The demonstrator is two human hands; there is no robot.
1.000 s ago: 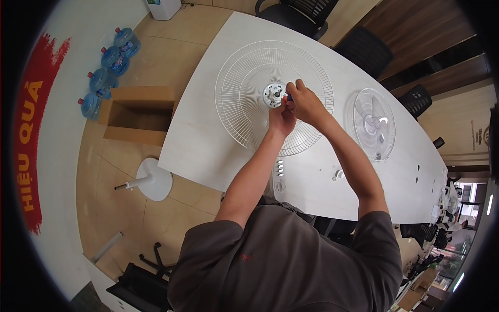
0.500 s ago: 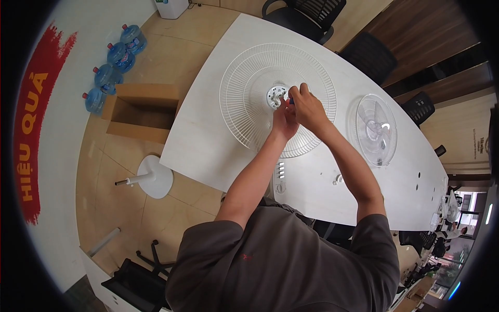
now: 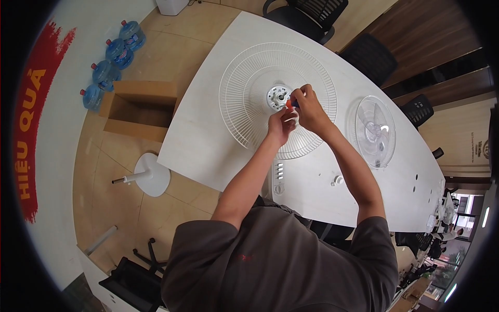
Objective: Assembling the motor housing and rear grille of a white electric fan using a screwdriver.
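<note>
A round white wire fan guard (image 3: 243, 120) lies on the white table in front of me, with a pale motor hub (image 3: 277, 97) showing at its centre. My right hand (image 3: 310, 110) is closed around a screwdriver (image 3: 291, 104) with an orange and dark blue handle, just right of the hub. Close below it, my left hand (image 3: 281, 127) has thumb and forefinger pinched near the screwdriver's orange part. Whatever sits between those fingertips is too small to make out. The screwdriver's tip is hidden.
Right on the table (image 3: 208, 114) lie a guard with clear fan blades (image 3: 374, 132) and a small white part (image 3: 338, 180). A control panel (image 3: 279, 177) sits by the near edge. On the left floor stand a cardboard box (image 3: 138, 129), a round fan base (image 3: 153, 174) and blue water bottles (image 3: 106, 74).
My left hand has drawn down a little from the hub, its fingers loosening. My right hand has shifted slightly right with the screwdriver, baring more of the hub.
</note>
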